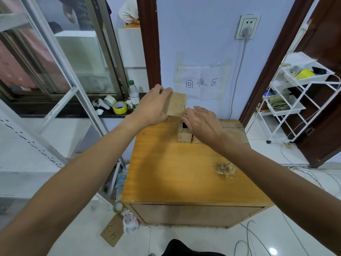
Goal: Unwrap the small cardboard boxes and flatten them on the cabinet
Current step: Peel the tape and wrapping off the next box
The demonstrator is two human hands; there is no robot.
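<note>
Two hands (153,106) (203,122), at least two boxes (176,104) (184,137), three tape rolls (109,99) (120,107) (118,207)

A makeshift workroom: taped-up wall sign (201,84) (handwritten), tape rolls (120,107), wire trolley (310,79).

My right hand (203,124) hides most of the lower box (184,136); my left hand (153,106) covers part of the raised box (177,105).

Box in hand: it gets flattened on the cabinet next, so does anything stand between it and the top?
Yes, right below: other small boxes sit under the box, at the back of the cabinet. A tape wad lies front right. The bare middle and left offer room.
</note>
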